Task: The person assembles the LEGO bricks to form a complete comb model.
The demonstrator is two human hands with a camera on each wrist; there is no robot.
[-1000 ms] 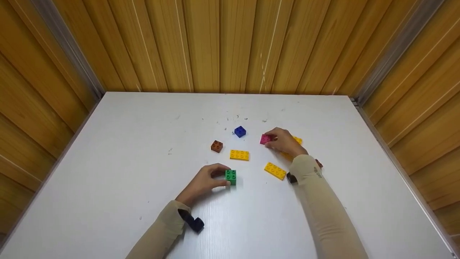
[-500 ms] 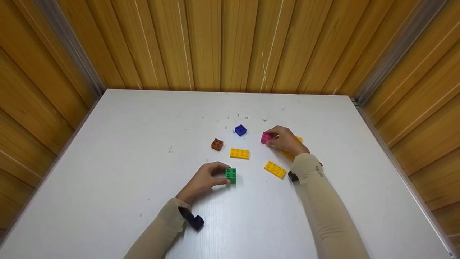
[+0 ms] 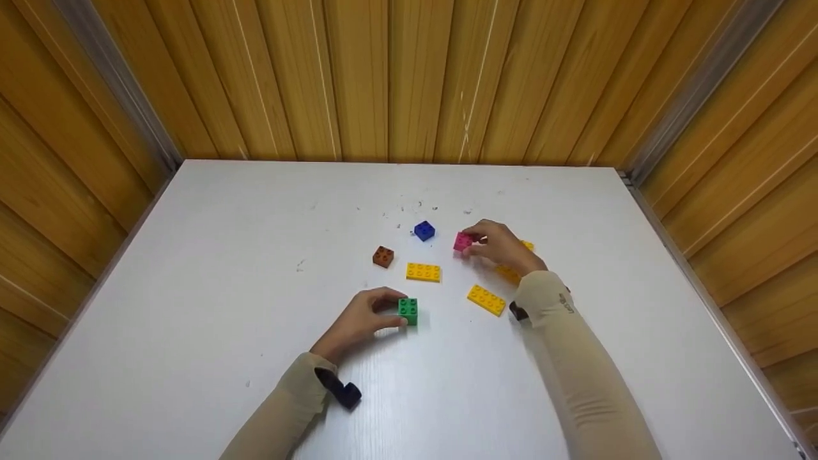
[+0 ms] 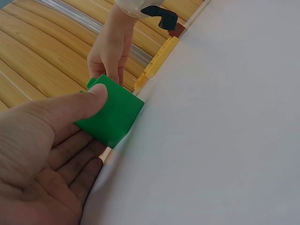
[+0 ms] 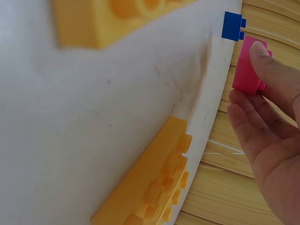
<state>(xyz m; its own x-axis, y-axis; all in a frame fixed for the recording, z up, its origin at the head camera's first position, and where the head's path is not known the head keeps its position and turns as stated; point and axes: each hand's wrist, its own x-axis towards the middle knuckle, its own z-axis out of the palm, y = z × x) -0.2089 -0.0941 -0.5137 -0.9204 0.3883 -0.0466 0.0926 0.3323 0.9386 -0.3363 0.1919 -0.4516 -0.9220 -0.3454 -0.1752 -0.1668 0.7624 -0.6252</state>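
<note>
Green four-stud toy brick [image 3: 408,312] sat studs up over the near middle of the white tabletop [image 3: 307,211], and on my feed the left hand [image 3: 360,321] had it pinched, thumb on the near side, fingers on the far side. Farther back and to the right, I saw the right hand [image 3: 501,246] pinching a pink brick [image 3: 463,241] with thumb and fingertips. Whether either brick touched the surface, I could not tell. Between the hands, a yellow eight-stud brick [image 3: 423,272] lay flat; a slanted yellow brick [image 3: 486,300] lay near the right sleeve [image 3: 543,294]. Left of the pink one I had a blue brick [image 3: 424,231], and farther left and nearer, a brown brick [image 3: 383,257]. More yellow pieces [image 3: 509,275] showed partly hidden by the right hand and forearm. Behind the tabletop stood a wood-plank wall [image 3: 358,83].
</note>
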